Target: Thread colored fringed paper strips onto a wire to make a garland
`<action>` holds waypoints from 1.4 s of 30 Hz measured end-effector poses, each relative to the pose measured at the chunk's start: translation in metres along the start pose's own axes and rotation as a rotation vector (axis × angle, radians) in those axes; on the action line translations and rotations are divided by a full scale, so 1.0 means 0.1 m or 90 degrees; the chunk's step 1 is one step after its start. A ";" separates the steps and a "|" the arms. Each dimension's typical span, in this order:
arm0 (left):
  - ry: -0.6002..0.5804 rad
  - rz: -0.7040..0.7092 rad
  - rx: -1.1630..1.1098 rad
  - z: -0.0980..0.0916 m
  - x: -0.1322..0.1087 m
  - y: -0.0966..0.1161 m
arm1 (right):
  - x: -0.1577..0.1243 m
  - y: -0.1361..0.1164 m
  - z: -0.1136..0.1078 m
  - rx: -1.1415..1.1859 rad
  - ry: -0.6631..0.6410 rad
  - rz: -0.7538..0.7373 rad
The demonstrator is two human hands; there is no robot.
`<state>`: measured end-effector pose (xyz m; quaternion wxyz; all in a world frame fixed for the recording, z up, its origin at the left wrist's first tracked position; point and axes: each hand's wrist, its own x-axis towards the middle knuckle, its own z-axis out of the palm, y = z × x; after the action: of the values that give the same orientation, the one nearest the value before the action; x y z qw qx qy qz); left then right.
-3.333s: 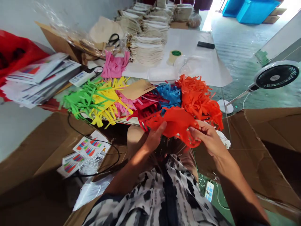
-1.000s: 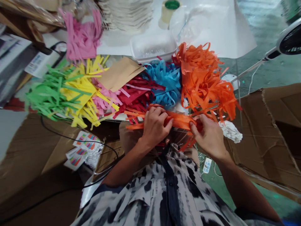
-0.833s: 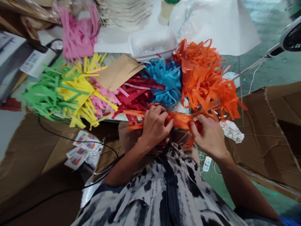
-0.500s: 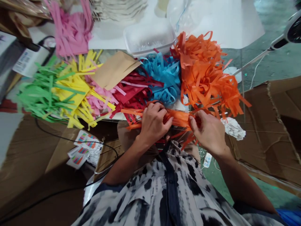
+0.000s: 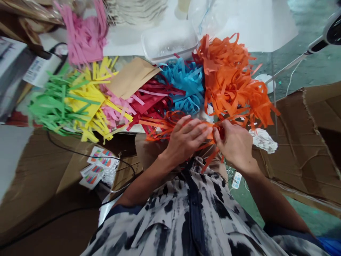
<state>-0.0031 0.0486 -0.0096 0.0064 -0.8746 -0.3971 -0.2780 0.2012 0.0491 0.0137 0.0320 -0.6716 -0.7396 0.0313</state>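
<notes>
The right hand point(image 5: 236, 144) pinched a bundle of orange fringe point(image 5: 163, 125) between thumb and fingers, above the person's lap at the near edge of the tabletop point(image 5: 137, 128). The left hand point(image 5: 185, 140) lay across the same bundle, fingers extended; whether they gripped it could not be told. Just beyond lay red strips point(image 5: 149, 101), blue strips point(image 5: 186, 83) and a larger orange pile point(image 5: 229, 80), side by side.
</notes>
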 end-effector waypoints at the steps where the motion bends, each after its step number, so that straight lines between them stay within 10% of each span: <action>1: -0.023 0.040 -0.014 0.02 -0.02 0.01 | 0.00 0.01 -0.02 0.001 -0.001 -0.005; 12: -0.104 0.060 -0.048 0.05 -0.17 -0.01 | -0.49 0.67 -0.50 0.150 0.150 -0.104; 17: -0.128 0.044 -0.052 0.02 -0.15 0.04 | -0.58 0.25 -0.18 0.103 0.083 -0.286; 22: -0.129 0.020 -0.102 -0.08 -0.18 -0.07 | -0.60 0.25 0.20 0.043 0.110 -0.265; 31: 0.093 -0.186 0.043 -0.58 -0.33 -0.41 | -0.54 0.32 0.30 0.053 0.217 -0.277; 36: -0.070 0.079 -0.067 -0.18 -0.16 0.03 | -0.51 0.32 0.32 0.033 0.206 -0.248; 42: -0.081 0.010 -0.084 0.18 -0.17 0.10 | -0.49 0.41 0.28 0.061 0.157 -0.226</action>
<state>0.0034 0.0346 -0.0316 -0.0737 -0.8922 -0.3705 -0.2475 0.2439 0.0039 -0.0181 0.1590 -0.5275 -0.8343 -0.0220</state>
